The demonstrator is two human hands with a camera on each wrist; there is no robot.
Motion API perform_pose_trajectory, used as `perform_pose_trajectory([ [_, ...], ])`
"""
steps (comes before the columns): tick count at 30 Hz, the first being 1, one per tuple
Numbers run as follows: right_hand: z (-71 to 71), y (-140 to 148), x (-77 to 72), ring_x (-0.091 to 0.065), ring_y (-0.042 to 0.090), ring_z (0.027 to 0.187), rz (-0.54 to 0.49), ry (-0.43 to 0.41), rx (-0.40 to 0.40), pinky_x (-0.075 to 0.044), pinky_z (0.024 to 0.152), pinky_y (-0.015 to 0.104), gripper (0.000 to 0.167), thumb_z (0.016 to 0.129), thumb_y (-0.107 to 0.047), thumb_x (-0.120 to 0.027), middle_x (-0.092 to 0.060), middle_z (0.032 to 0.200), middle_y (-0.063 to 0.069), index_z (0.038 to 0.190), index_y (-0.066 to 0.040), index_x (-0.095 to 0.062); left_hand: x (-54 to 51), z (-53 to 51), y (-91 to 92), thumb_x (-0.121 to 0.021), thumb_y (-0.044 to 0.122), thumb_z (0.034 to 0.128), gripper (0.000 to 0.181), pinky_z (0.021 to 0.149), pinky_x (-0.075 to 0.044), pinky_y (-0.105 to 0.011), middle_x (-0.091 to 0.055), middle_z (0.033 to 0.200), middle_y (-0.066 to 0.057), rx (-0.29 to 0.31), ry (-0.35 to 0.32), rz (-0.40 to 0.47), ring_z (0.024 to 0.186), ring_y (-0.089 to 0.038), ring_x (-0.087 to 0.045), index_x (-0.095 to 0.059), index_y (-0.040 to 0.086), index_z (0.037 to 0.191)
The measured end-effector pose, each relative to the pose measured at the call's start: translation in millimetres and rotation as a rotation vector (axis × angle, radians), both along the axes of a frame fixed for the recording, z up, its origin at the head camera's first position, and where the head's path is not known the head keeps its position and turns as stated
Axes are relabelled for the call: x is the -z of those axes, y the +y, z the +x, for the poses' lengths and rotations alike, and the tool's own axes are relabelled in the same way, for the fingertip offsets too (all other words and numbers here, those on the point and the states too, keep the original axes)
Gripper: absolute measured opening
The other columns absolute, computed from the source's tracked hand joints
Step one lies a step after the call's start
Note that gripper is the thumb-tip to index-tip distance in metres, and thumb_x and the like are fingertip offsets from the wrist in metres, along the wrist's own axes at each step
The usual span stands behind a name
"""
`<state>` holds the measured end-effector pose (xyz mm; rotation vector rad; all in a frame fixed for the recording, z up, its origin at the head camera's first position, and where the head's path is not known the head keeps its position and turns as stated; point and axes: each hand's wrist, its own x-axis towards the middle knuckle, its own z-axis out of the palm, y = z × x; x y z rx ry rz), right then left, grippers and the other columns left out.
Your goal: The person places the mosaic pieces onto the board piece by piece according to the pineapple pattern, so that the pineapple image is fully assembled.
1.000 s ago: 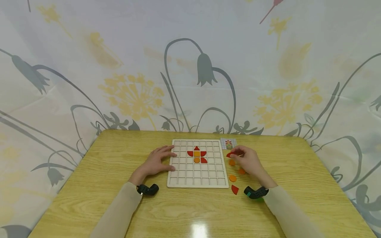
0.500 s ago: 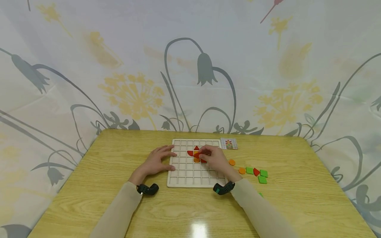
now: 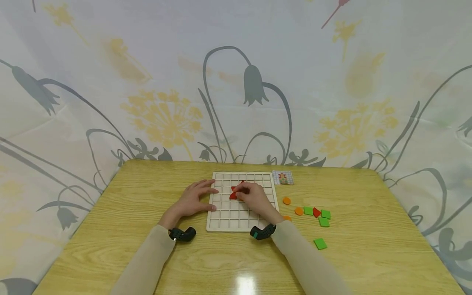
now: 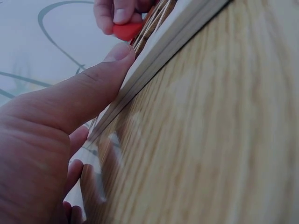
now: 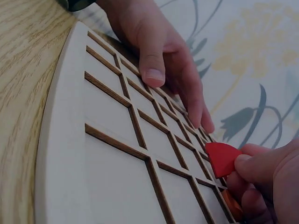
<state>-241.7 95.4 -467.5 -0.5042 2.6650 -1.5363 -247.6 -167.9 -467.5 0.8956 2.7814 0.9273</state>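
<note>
Between thumb and fingers, my right hand (image 3: 253, 198) pinches a red quarter-circle tile (image 5: 221, 158) over the middle of a white grid board (image 3: 225, 224). In the right wrist view the tile is tilted against the cells, beside an orange piece (image 5: 232, 205) partly behind the fingers. Other red tiles on the board are mostly covered by this hand in the head view. My left hand (image 3: 193, 199) rests at the board's left edge, fingers spread, with the thumb (image 4: 93, 84) touching the rim in the left wrist view.
Right of the board lie orange discs (image 3: 287, 200), several green squares (image 3: 320, 243) and a red quarter tile (image 3: 316, 212). A small pattern card (image 3: 282, 178) sits by the board's top right corner. A flower-printed cloth (image 3: 169, 82) stands behind the table.
My right hand picked up the red quarter tile from the table's right side and carried it left onto the board. The left hand has stayed at the board's edge.
</note>
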Motion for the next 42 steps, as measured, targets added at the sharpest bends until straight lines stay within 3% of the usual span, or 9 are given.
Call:
perform_pose_trajectory([
  [10,0.7,-1,5.6,-0.059,0.015,0.084,0.033,0.047,0.01,-0.05,0.077,0.034,0.013,0.095,-0.006,-0.066,-0.067,0.097,0.001,0.097,-0.013,-0.077,-1.3,0.7,0.4,-0.079,0.039,0.0841,0.054,0.114,-0.015,-0.064,-0.036,0.158,-0.007,-0.006,0.0,0.003,0.146,-0.039,-0.024,-0.066,0.016,0.13],
  [23,-1.1,0,8.2,-0.054,0.013,0.073,0.078,0.102,-0.005,-0.047,0.067,0.03,0.01,0.089,-0.006,-0.072,-0.062,0.09,-0.004,0.095,-0.013,-0.077,-2.9,1.4,0.7,-0.079,0.039,0.0845,0.053,0.114,-0.015,-0.063,-0.036,0.158,-0.007,0.001,0.0,0.003,0.146,-0.038,-0.023,-0.066,0.016,0.131],
  [33,-3.6,14,-2.3,-0.061,0.022,0.081,-0.178,-0.049,0.0,-0.051,0.07,0.029,0.013,0.095,-0.007,-0.067,-0.068,0.1,0.006,0.106,-0.006,-0.074,-1.2,0.4,0.4,-0.079,0.039,0.0843,0.053,0.114,-0.014,-0.064,-0.036,0.158,-0.007,-0.004,-0.006,0.009,0.146,-0.038,-0.023,-0.066,0.016,0.131],
  [38,-5.4,33,-9.4,-0.064,0.032,0.089,-0.206,-0.008,0.017,-0.052,0.072,0.03,0.015,0.096,-0.006,-0.066,-0.067,0.109,0.015,0.109,0.0,-0.072,-0.1,0.4,1.0,-0.079,0.04,0.0842,0.054,0.114,-0.014,-0.064,-0.036,0.158,-0.007,-0.001,-0.003,0.004,0.146,-0.039,-0.023,-0.066,0.016,0.13],
  [42,-1.8,57,-18.4,-0.062,0.032,0.09,-0.166,0.004,0.058,-0.049,0.074,0.031,0.019,0.098,-0.008,-0.064,-0.065,0.107,0.016,0.112,0.003,-0.069,-1.1,0.5,1.4,-0.079,0.04,0.0838,0.054,0.114,-0.014,-0.064,-0.036,0.158,-0.006,-0.006,-0.005,0.004,0.146,-0.039,-0.023,-0.066,0.016,0.13],
])
